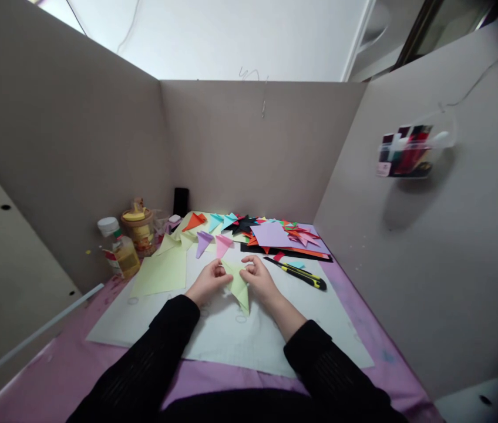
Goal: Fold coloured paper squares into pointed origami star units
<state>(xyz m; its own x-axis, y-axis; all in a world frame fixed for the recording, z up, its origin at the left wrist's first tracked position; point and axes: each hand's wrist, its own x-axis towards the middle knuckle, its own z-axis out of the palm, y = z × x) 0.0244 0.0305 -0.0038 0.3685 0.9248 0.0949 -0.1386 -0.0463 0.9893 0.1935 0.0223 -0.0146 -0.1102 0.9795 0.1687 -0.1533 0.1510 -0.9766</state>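
Observation:
My left hand [208,282] and my right hand [259,278] both pinch the top corners of a pale green folded paper piece [238,286] that points down toward me over a white mat [231,335]. Both arms wear black sleeves. Just beyond my fingers lie a purple folded cone [203,241] and a pink folded cone [223,244]. A yellow-and-black utility knife [302,274] lies to the right of my right hand.
A flat pale green sheet [161,271] lies at the left. Coloured paper sheets and folded pieces [275,234] pile up at the back. Glue bottle [119,249] and jar [140,229] stand back left. Grey partition walls enclose the pink tabletop [77,358].

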